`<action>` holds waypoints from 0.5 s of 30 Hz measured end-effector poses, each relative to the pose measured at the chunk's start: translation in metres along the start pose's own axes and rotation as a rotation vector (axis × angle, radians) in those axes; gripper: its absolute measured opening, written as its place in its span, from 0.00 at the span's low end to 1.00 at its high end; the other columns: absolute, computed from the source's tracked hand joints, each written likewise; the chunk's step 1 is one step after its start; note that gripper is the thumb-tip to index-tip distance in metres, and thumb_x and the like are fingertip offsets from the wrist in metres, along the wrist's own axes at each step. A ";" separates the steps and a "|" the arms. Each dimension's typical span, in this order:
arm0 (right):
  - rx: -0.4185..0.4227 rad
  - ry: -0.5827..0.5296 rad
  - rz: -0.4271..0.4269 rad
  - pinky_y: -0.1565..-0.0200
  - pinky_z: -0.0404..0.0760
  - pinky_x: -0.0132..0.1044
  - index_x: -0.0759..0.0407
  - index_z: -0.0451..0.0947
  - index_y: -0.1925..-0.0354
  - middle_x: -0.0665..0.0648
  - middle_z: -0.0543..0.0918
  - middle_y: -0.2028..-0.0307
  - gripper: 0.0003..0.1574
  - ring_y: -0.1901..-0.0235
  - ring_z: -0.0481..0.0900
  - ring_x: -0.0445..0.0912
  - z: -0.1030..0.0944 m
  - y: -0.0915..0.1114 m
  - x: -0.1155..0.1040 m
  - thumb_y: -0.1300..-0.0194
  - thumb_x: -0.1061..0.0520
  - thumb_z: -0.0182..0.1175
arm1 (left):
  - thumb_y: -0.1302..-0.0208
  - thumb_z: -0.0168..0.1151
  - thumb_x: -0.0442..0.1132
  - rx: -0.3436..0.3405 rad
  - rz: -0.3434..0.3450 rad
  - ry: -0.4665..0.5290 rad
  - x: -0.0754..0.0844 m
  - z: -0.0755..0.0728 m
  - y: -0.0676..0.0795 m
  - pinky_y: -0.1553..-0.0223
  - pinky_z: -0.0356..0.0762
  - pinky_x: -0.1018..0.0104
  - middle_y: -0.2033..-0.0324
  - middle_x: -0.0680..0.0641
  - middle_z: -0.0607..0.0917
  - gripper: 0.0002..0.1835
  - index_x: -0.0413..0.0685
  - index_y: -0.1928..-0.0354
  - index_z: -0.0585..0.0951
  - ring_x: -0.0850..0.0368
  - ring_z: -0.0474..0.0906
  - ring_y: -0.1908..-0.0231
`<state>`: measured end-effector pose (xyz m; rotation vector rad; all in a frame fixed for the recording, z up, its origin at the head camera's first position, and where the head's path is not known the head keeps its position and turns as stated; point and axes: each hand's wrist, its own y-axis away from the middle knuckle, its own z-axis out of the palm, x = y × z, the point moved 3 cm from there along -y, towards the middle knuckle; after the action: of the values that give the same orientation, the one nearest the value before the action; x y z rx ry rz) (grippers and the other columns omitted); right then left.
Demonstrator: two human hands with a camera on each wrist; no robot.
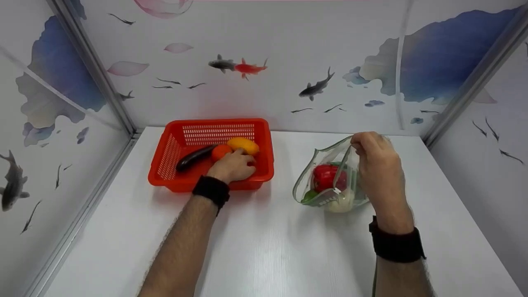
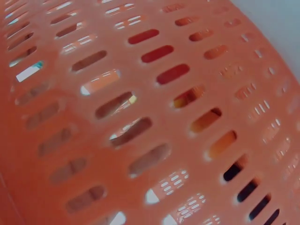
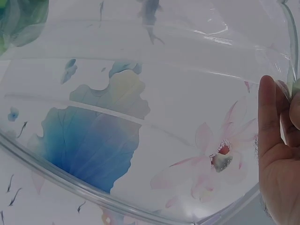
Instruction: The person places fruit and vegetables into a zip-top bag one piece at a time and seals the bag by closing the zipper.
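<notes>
My left hand [image 1: 233, 166] reaches over the front rim into a red plastic basket [image 1: 165, 179]. Its fingertips are right by a round orange-red fruit or vegetable [image 1: 221, 152] and a yellow mango-like fruit [image 1: 244, 145]; I cannot tell whether they grip anything. Left of them lies a dark eggplant [image 1: 195, 158]. The left wrist view is filled by the slotted basket wall [image 2: 117, 161]. My right hand [image 1: 379, 167] pinches the upper edge of a clear bag [image 1: 303, 181], which stands with its mouth spread. Inside are a red bell pepper [image 1: 326, 176], something green [image 1: 309, 195] and something whitish [image 1: 341, 202].
A white table [image 1: 264, 243] carries the basket at back left and the bag at right. Printed panels with fish and lotus leaves stand behind it and at both sides, joined by metal corner posts [image 1: 474, 78].
</notes>
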<state>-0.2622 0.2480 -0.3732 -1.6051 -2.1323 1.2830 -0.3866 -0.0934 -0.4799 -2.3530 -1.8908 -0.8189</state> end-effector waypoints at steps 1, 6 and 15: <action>0.001 0.007 -0.004 0.41 0.95 0.63 0.65 0.84 0.47 0.67 0.91 0.50 0.09 0.48 0.90 0.63 0.000 0.000 0.000 0.16 0.75 0.62 | 0.11 0.56 0.53 -0.004 -0.003 0.004 0.000 0.001 -0.001 0.12 0.72 0.34 0.13 0.40 0.69 0.28 0.58 0.17 0.82 0.33 0.72 0.22; 0.001 0.028 -0.022 0.42 0.96 0.60 0.64 0.84 0.47 0.67 0.91 0.50 0.11 0.50 0.90 0.62 0.000 0.000 0.000 0.16 0.76 0.61 | 0.11 0.56 0.55 -0.035 -0.027 0.016 -0.001 0.002 -0.003 0.14 0.75 0.34 0.12 0.38 0.64 0.28 0.60 0.17 0.82 0.32 0.75 0.25; 0.009 0.009 -0.024 0.43 0.95 0.50 0.64 0.84 0.48 0.65 0.92 0.52 0.11 0.50 0.90 0.59 0.001 0.001 0.002 0.16 0.76 0.62 | 0.10 0.56 0.59 -0.107 -0.051 0.089 -0.004 0.003 -0.005 0.13 0.72 0.37 0.10 0.41 0.60 0.31 0.59 0.15 0.80 0.34 0.70 0.20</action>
<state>-0.2632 0.2498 -0.3750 -1.5741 -2.1300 1.2740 -0.3900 -0.0943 -0.4856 -2.2920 -1.9260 -1.0355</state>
